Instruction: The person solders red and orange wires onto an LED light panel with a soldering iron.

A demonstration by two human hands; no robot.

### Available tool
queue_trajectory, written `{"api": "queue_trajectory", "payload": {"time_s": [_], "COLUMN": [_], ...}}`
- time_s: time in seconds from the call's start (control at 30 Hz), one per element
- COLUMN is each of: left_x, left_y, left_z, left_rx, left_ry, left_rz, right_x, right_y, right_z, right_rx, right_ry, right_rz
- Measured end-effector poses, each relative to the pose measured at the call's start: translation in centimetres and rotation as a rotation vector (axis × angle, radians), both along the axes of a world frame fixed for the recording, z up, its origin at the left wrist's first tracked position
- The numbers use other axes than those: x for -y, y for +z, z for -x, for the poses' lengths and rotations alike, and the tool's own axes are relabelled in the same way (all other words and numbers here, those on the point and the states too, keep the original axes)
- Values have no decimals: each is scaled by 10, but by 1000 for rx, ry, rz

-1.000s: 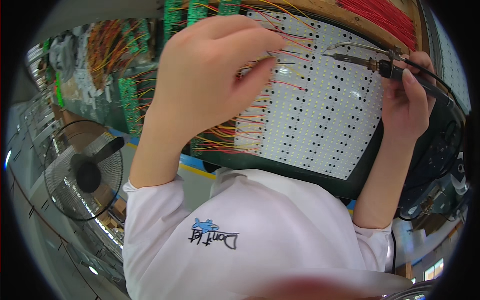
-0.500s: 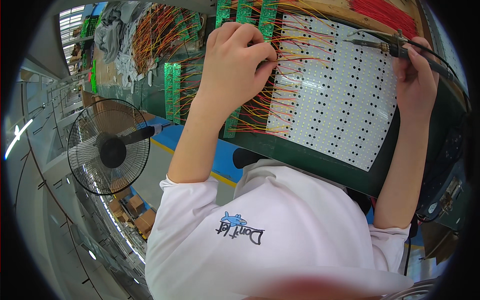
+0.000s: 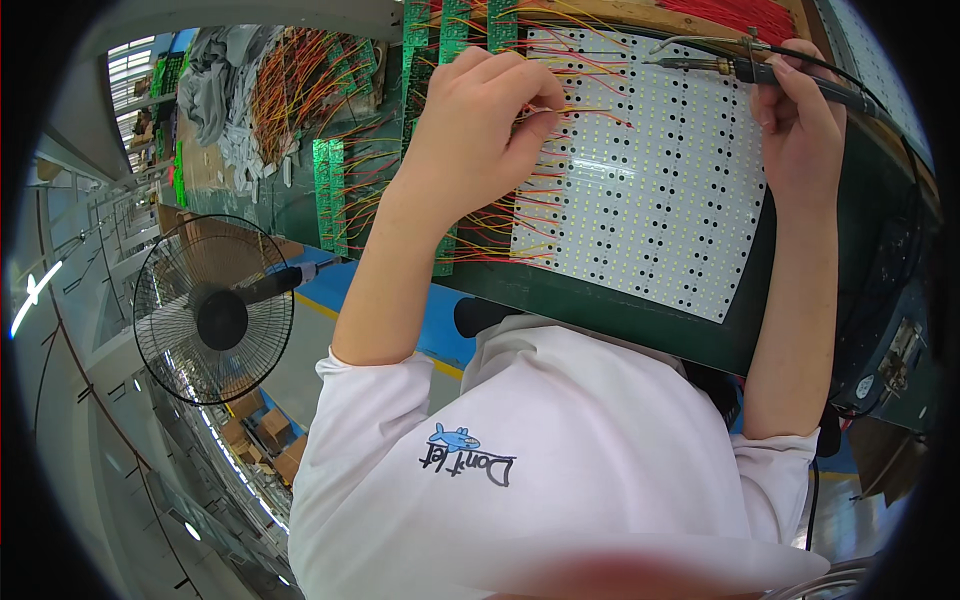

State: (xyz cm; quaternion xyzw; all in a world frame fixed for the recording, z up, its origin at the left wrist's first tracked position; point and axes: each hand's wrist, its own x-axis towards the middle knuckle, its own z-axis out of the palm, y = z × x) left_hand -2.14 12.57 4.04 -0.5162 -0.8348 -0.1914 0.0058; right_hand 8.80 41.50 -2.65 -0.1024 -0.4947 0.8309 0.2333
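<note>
A white LED panel point(image 3: 640, 215), dotted with small yellowish lights and black holes, lies on the dark green bench point(image 3: 600, 300). Over its left edge, my left hand point(image 3: 490, 135) has thumb and forefinger pinched on thin red and yellow wires point(image 3: 597, 111), whose ends stretch across the panel. Green circuit boards point(image 3: 455, 32) stand in a row at that edge, partly hidden by this hand. At the panel's far right, my right hand point(image 3: 805, 135) grips a soldering iron point(image 3: 748, 71) with a thin metal tube fixed above it. The iron's tip points left, and appears above the panel.
More wired green boards point(image 3: 328, 195) lie left of my left forearm. Farther off are a heap of wired boards point(image 3: 300, 85) and grey cloth point(image 3: 212, 75). Red wires point(image 3: 745, 18) lie at the back. A black fan point(image 3: 220, 315) stands left; the iron's cable point(image 3: 905, 145) runs right.
The whole view has shifted slightly. My left hand has moved right relative to the panel with the pinched wires. The soldering iron has come a little left and farther back, nearer the wires.
</note>
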Motion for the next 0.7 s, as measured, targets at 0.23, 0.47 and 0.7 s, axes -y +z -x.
{"api": "queue_trajectory", "payload": {"time_s": [0.23,0.47,0.7], "left_x": [-16,-31,-31], "left_y": [-1,-13,-15], "left_z": [-10,-12,-9], "left_rx": [101,94,195], "left_ry": [33,75,41], "left_rz": [-52,-11,-30], "right_x": [-2,0,-2], "right_y": [-3,0,-3], "right_z": [1,1,0], "right_rx": [-35,-12,7], "right_ry": [36,8,-14], "right_rz": [10,14,4]}}
